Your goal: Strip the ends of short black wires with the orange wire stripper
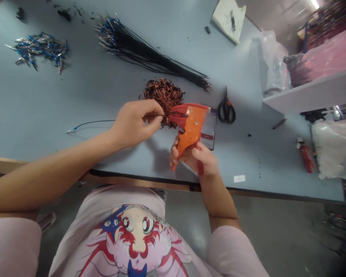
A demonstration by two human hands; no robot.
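Observation:
My left hand pinches a thin black wire, which runs left to a blue-and-silver terminal on the table. The hand's fingertips reach the red jaws of an orange wire stripper. My right hand grips that tool's handles, and its fingers hide part of them. Directly behind the jaws lies a pile of reddish-brown wire scraps. The wire's end inside the jaws is hidden.
A black-wire bundle and loose blue terminals lie on the pale blue table. Black-handled scissors sit right of the stripper. A white shelf and plastic bag stand at the right.

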